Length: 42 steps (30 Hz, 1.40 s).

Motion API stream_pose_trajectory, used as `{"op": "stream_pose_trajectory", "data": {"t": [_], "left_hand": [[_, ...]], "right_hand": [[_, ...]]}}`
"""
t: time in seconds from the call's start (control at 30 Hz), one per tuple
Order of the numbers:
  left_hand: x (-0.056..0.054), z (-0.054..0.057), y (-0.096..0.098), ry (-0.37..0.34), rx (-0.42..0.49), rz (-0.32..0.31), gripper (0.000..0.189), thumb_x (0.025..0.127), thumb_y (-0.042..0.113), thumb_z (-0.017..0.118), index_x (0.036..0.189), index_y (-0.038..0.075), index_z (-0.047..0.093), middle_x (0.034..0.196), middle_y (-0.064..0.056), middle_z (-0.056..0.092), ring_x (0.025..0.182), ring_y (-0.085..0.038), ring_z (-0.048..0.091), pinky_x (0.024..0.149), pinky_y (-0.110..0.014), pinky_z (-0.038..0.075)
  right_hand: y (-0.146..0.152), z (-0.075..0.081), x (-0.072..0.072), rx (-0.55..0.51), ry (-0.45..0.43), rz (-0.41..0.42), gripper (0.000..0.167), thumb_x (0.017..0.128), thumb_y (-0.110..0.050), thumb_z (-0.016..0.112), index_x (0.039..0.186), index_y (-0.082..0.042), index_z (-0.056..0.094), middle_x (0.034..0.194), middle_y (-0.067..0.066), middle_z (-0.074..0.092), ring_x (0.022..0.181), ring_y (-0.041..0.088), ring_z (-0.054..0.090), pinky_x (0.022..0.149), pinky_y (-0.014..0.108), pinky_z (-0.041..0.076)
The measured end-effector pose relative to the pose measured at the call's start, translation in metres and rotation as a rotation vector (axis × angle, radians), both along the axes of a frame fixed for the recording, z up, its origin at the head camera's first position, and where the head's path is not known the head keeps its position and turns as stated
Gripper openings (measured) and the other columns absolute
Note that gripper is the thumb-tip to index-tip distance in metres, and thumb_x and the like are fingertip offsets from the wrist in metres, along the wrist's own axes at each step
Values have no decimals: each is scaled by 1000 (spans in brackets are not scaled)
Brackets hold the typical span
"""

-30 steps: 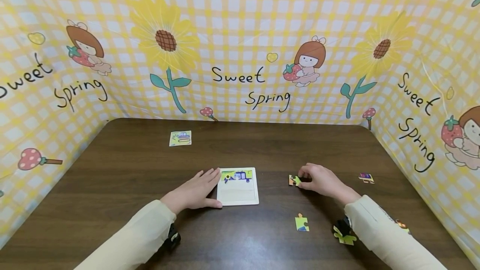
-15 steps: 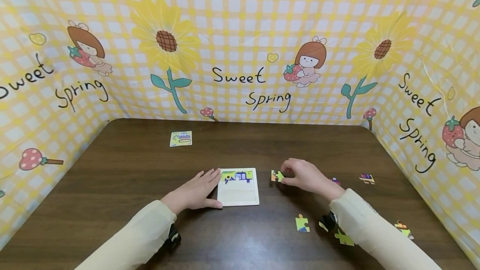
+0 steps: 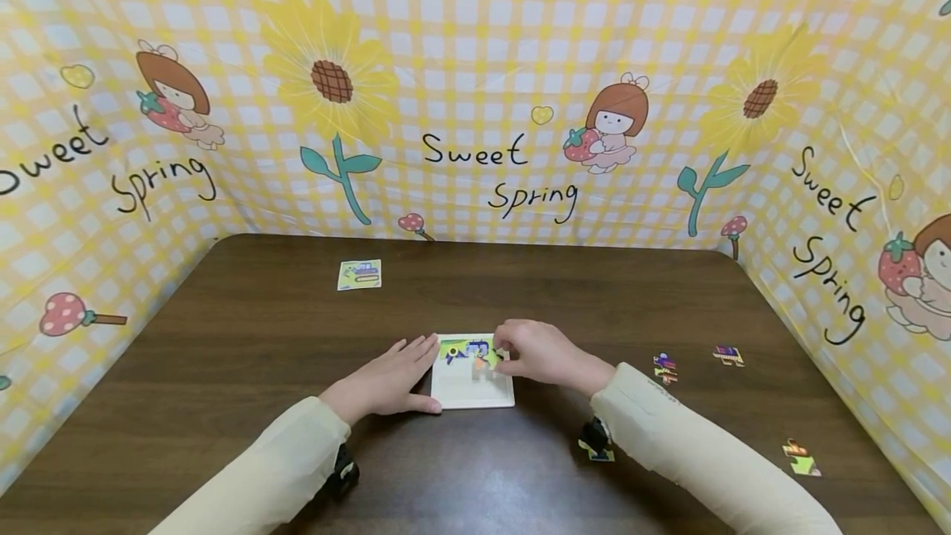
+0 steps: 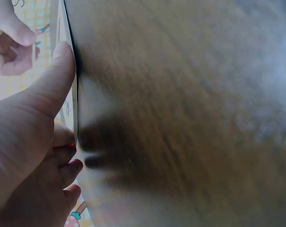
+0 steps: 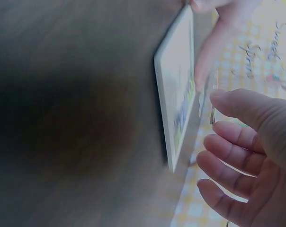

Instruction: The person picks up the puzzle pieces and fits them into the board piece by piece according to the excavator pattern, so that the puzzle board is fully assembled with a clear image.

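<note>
A white puzzle tray point(image 3: 472, 390) lies in the middle of the dark wooden table point(image 3: 223, 353), with a filled coloured strip along its top. My left hand point(image 3: 390, 378) lies flat against the tray's left edge, thumb along the front corner; the left wrist view shows the thumb point(image 4: 53, 80) pressed on the tray's rim point(image 4: 73, 90). My right hand point(image 3: 538, 351) hovers over the tray's right side and pinches a small orange and green puzzle piece point(image 3: 480, 363) above it. The right wrist view shows the tray point(image 5: 178, 94) edge-on and the thin piece point(image 5: 207, 97) at my fingertips.
Loose puzzle pieces lie to the right: one point(image 3: 664, 367) near my right forearm, one point(image 3: 727, 355) further right, one point(image 3: 801, 461) by the front right edge, one point(image 3: 598, 452) under my right wrist. A small picture card point(image 3: 360, 274) lies at the back left. Patterned cloth walls surround the table.
My right hand carried the puzzle piece leftward from the table's right side to above the tray. The left hand stayed at the tray's left edge.
</note>
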State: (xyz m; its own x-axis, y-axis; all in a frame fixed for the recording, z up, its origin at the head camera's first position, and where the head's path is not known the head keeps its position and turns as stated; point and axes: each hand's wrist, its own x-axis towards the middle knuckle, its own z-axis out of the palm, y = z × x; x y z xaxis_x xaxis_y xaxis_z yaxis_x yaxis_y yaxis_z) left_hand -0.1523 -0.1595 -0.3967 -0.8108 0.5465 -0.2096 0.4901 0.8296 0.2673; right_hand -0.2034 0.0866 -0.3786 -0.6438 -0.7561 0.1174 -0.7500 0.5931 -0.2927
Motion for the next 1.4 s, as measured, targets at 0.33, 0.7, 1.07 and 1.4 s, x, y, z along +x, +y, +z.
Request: {"op": "stream_pose_trajectory", "data": {"t": [0.33,0.7,1.07,1.4], "left_hand": [[0,1,0,10,19,-12,86,85,48,60,139,-11,27,147,-24,20,134,-36,18,106,-48,16],[0,0,0,17,20,-14,86,84,48,60,139,-10,28,146,-24,21,134,-36,19,106,-48,17],[1,3,0,18,18,-13,85,85,47,60,139,-10,28,146,-24,21,134,-36,19,106,-49,17],[1,3,0,33,24,-23,85,84,46,61,138,-11,29,146,-25,22,133,-37,20,105,-50,18]], "right_hand": [[-34,-14,0,29,16,75,18,76,-19,75,86,-9,64,78,-3,54,65,8,47,59,21,42],[-48,-19,0,57,55,51,16,74,-20,76,80,-11,64,69,-7,47,61,7,43,52,20,37],[-51,-18,0,55,55,35,16,73,-18,76,82,-10,65,70,-6,49,62,10,45,53,23,39],[-49,-18,-1,39,47,81,13,75,-17,74,86,-14,71,75,-3,56,65,9,48,54,22,40]]}}
